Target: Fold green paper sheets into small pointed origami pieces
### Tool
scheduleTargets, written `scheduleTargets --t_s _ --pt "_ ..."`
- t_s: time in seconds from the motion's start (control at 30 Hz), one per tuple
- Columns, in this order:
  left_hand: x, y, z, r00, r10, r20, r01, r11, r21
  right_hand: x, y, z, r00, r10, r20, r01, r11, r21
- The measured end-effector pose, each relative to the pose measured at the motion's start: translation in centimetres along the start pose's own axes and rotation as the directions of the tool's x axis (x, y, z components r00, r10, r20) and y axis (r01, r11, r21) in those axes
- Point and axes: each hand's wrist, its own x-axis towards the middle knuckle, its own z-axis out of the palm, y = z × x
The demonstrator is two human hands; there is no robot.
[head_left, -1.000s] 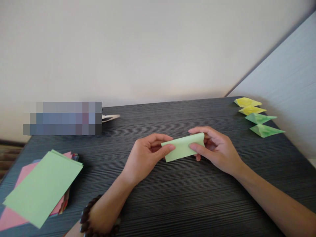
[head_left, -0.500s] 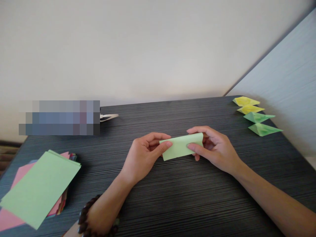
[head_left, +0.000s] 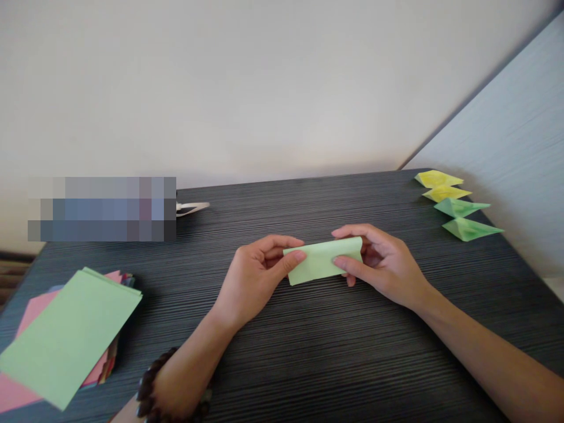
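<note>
Between my two hands, above the dark tabletop, is a light green sheet of paper (head_left: 319,264), doubled over with a rounded fold along its top edge. My left hand (head_left: 259,276) pinches the paper's left end, thumb in front and fingers behind. At the right end, my right hand (head_left: 383,264) grips it the same way, its thumb lying flat on the front face. Some fingertips of both hands are hidden behind the paper. A dark beaded bracelet (head_left: 150,382) circles my left wrist.
A stack of coloured paper (head_left: 73,341), green on top of pink, lies at the left. Along the right edge stand folded paper pieces, yellow ones (head_left: 438,178) behind green ones (head_left: 471,230). A blurred-out object (head_left: 106,208) with a white cable (head_left: 194,208) sits back left, near the wall.
Almost nothing differs. The whole view has shifted very slightly, and both hands keep the same hold on the folded green paper.
</note>
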Motion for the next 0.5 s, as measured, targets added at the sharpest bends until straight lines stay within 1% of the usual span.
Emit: scheduleTargets --t_s 0.5 --pt "0.0 -0.09 -0.06 1.0 -0.002 0.002 0.003 1.0 -0.016 -0.04 0.08 -0.03 1.0 -0.018 0.014 0.018 1.0 0.018"
